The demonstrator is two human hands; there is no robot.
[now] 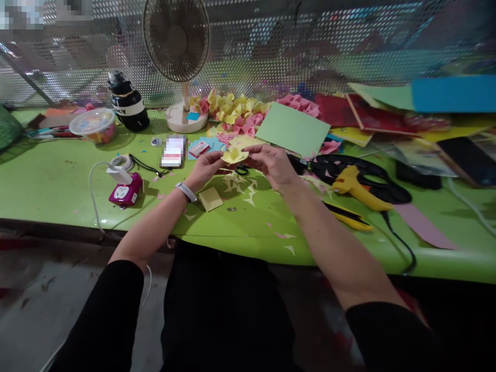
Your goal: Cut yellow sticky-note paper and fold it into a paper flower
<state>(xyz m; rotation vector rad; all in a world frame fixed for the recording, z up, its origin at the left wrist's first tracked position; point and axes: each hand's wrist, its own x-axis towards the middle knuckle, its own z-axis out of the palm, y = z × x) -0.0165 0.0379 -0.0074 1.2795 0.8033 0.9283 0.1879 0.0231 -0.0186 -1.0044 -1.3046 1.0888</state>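
Between my two hands is a yellow paper flower [234, 155], held up above the green table [232, 227]. The fingers of my left hand [206, 168] pinch its left side. On the other side, my right hand [271, 163] grips its right edge with thumb and fingers. Pale yellow paper scraps [248, 188] lie under the hands, and the dark handle of a pair of scissors [242, 169] shows among them. A small stack of yellow paper squares [211, 199] rests by my left wrist.
Behind the hands are a heap of yellow paper flowers [232, 108], a green paper sheet [293, 129] and a fan [176, 41]. To the right lie a yellow glue gun [358, 188] and a utility knife [351, 217]. Leftward stand a black bottle [129, 108] and a magenta adapter [126, 191].
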